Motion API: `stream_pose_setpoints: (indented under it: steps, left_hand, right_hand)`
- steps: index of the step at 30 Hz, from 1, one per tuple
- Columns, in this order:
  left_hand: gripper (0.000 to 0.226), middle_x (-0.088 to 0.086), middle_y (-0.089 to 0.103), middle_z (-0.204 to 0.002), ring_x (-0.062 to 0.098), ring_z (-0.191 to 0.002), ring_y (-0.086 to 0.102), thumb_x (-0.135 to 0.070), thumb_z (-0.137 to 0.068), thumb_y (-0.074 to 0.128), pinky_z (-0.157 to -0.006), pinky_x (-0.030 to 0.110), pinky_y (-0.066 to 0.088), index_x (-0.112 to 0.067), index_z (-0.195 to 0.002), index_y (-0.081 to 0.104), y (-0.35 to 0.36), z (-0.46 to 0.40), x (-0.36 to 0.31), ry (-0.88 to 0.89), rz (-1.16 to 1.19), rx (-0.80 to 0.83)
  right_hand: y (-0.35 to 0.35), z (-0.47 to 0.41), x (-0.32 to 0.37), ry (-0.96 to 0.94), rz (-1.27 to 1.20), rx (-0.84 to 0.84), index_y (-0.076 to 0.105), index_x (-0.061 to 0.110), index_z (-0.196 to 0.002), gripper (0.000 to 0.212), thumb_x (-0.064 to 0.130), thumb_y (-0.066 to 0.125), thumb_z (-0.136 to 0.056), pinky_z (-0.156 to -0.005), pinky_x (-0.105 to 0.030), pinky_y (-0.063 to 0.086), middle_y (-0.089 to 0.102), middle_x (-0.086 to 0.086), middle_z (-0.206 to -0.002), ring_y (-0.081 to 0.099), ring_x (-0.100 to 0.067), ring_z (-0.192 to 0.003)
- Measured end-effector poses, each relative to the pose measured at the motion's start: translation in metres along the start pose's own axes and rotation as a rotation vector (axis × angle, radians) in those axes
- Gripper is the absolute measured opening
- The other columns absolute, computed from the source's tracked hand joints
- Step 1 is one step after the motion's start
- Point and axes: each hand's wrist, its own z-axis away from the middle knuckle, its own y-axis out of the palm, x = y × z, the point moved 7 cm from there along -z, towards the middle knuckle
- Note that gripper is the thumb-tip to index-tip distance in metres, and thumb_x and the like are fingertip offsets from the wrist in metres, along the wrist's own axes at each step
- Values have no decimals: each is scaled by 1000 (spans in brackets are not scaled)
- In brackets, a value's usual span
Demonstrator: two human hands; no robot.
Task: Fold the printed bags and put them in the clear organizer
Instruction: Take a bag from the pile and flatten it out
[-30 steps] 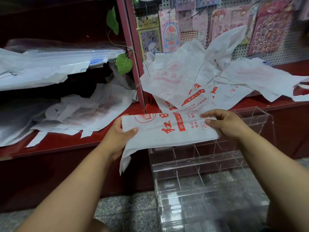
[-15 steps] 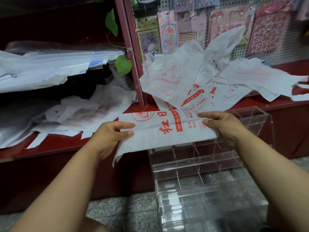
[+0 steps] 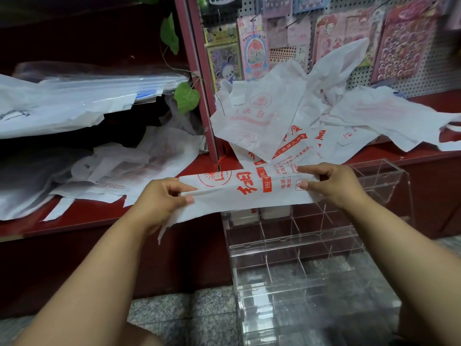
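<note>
Nearest, two bare forearms are reaching forward over a speckled floor point(image 3: 179, 318). The left hand point(image 3: 159, 203) is pinching one end of a folded bag point(image 3: 249, 193), thumb on top and fingers curled beneath, with a loose corner of the bag hanging down below the wrist. The right hand point(image 3: 334, 186) is pinching the other end between thumb and forefinger. The bag, white with red print, is being held stretched into a long strip just above the top rear edge of the organizer point(image 3: 294, 260). The organizer is standing on the floor against a red counter point(image 3: 82, 221), its clear cells stepping down toward the viewer; two white bundles are sitting in its back-left cells. Beyond, a pile of bags point(image 3: 299, 121) is lying unfolded on the counter. Farther back, sticker packs point(image 3: 404, 43) are hanging on a pegboard point(image 3: 424, 81), and green leaves point(image 3: 185, 96) are dangling beside a red post point(image 3: 197, 78).
</note>
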Motion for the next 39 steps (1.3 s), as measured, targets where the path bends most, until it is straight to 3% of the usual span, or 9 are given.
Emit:
stream_pose_setpoints:
  steps: [5, 9, 13, 18, 20, 24, 28, 32, 39]
  left_hand:
    - [14, -5, 52, -102, 5, -90, 53, -12, -88, 69, -72, 4, 37, -16, -74, 70, -3, 0, -10, 114, -238, -79]
    - [14, -10, 55, -124, 13, -110, 55, -14, -90, 65, -89, 26, 39, -13, -76, 64, -4, -4, 4, 42, -142, -51]
    - [4, -2, 69, -81, 24, -81, 59, -18, -67, 63, -71, 32, 42, -21, -64, 63, 14, 2, 8, -46, 103, 145]
    - [52, 7, 70, -100, 15, -85, 64, -19, -59, 74, -69, 24, 50, -8, -109, 67, 67, 20, -7, -79, 406, 491]
    - [49, 6, 72, -103, 12, -84, 67, -15, -70, 74, -70, 22, 54, -6, -118, 63, 89, 28, -22, -66, 465, 541]
    - [22, 14, 75, -98, 21, -81, 72, -12, -84, 73, -78, 32, 60, -5, -104, 69, 109, 35, -43, -48, 462, 447]
    - [8, 16, 74, -90, 22, -73, 71, -10, -90, 65, -73, 34, 59, -4, -91, 70, 110, 30, -41, -133, 547, 268]
    - [10, 13, 76, -89, 25, -75, 71, -9, -90, 65, -84, 46, 53, -3, -96, 70, 105, 24, -34, -204, 689, 108]
    - [10, 10, 76, -92, 21, -79, 72, -6, -91, 62, -68, 28, 56, -4, -94, 71, 127, 35, -43, -133, 580, 293]
  right_hand:
    - [-3, 1, 17, -183, 269, -99, 74, 10, -89, 15, 18, 78, -77, -64, -19, 42, 58, 6, -86, 55, -9, -80]
    - [-16, 0, 24, -132, 30, -115, 68, 9, -93, 15, 18, 73, -83, -82, -38, 52, 64, -6, -100, 62, -25, -96]
    - [-17, 2, 48, -124, -294, -96, 72, 12, -94, 9, 17, 68, -87, -91, -49, 53, 74, -8, -98, 69, -30, -95]
    - [4, -11, 93, -175, -195, 67, 74, 14, -79, 6, 8, 72, -81, -75, -34, 54, 75, -2, -80, 70, -17, -75]
    - [20, -13, 107, -165, -101, 191, 74, 9, -80, 3, 7, 74, -79, -74, -32, 53, 75, -4, -81, 69, -17, -75]
    - [49, -11, 128, -211, 85, 282, 72, 9, -82, 5, 12, 75, -80, -63, -24, 50, 70, 1, -74, 65, -9, -67]
    - [41, -16, 125, -189, -150, 82, 65, 19, -102, 22, 33, 69, -86, -67, -25, 49, 68, -3, -96, 64, -13, -83]
    - [44, 11, 90, -86, -181, 46, 61, 17, -90, 22, 38, 65, -87, -65, -25, 50, 66, -2, -82, 62, -12, -69]
    - [52, 33, 70, -17, -233, 142, 70, 5, -91, 18, 22, 70, -86, -54, -15, 45, 72, -2, -83, 62, -1, -60]
